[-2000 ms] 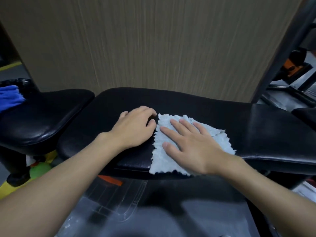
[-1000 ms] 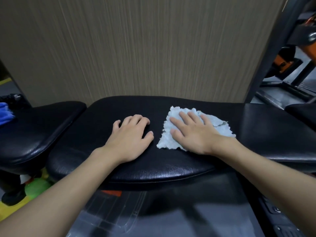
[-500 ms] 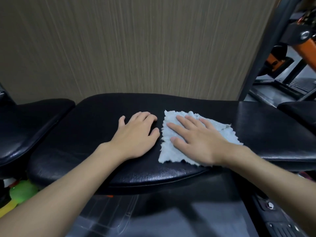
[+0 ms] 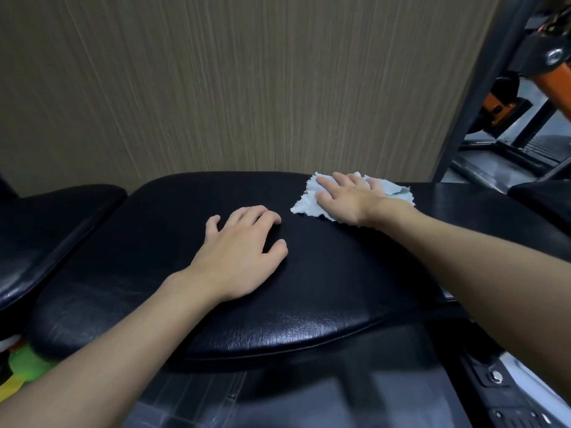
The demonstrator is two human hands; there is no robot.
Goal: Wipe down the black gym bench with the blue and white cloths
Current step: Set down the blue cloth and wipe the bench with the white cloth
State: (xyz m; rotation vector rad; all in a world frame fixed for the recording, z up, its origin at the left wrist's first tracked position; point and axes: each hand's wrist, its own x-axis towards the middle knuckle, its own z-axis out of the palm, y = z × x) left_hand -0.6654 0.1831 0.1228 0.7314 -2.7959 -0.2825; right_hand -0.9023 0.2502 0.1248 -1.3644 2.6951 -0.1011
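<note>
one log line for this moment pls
right hand flat on white cloth | far edge of bench | left hand flat, bracing

The black gym bench [image 4: 309, 273] is long and padded; its top is shiny and a bit wrinkly near the front edge; it runs from left to right, with a wall just behind it; the white cloth [image 4: 304, 203] lies flat on the far right part of the bench top; its edges are ragged; it is spread out, not bunched up.
</note>
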